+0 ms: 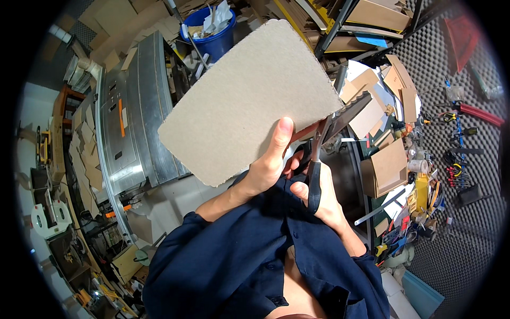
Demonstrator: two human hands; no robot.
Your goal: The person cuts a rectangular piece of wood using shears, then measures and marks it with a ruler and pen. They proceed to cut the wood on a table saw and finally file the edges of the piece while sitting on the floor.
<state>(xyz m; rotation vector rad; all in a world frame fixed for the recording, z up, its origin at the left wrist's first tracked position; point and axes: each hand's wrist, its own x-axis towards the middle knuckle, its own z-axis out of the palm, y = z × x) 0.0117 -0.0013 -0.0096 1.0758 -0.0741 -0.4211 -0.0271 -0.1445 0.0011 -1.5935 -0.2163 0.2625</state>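
A grey-beige sheet of cardboard (244,101) with rounded corners and slightly ragged edges is held up in front of me, tilted. My left hand (272,162) grips it by its lower right edge, the thumb flat on the near face and the other fingers mostly hidden behind. In my right hand (324,194) is a pair of scissors (319,143) with black handles, fingers through the loops. Their blades stand apart at the sheet's right corner, one of them wide and scalloped along its edge. Whether the blades touch the cardboard there, I cannot tell.
To the left stands a large metal machine (133,117) with a curved rail. Behind the sheet is a blue bucket (215,40) of scraps. A cluttered bench with an open cardboard box (385,167) lies to the right, beside a foam-covered wall (425,32) hung with tools.
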